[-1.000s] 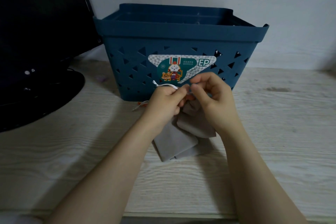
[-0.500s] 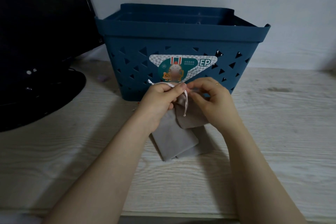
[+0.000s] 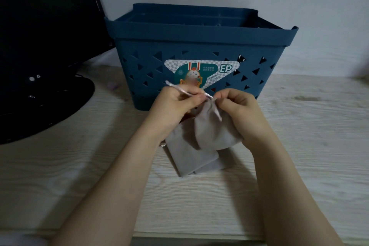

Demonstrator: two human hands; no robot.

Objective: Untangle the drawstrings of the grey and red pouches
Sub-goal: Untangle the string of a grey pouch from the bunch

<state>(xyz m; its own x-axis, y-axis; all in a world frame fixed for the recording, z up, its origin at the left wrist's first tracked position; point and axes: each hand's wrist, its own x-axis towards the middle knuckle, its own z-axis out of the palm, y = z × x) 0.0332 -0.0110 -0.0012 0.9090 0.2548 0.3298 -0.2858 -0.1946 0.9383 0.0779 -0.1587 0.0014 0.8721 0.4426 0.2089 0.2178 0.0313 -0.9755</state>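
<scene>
From where I sit, the nearest thing is the bare bench (image 3: 299, 146), and on it a flat grey pouch (image 3: 189, 158) lies just below my hands. A second grey pouch (image 3: 211, 132) hangs bunched above it, gathered at its neck, overlapping the flat one's upper edge. I see only a small reddish patch under my left palm; whether that is the red pouch I cannot tell.

My right hand (image 3: 243, 114) has its grip closed on the neck of the hanging pouch, fingers curled round the gather. My left hand (image 3: 175, 110) pinches the pale drawstring (image 3: 185, 91) close to that neck. The string runs up and to the left from the neck, over my left knuckles, its free end poking out beyond them; another strand drops down the pouch's front towards the right.

So the string's long axis points left and away, and the left hand is the nearer one to draw it. I judge the pull should follow that line while the right holds the neck.

Behind stands a blue basket (image 3: 199, 32), and a dark monitor (image 3: 40, 46) at far left.
</scene>
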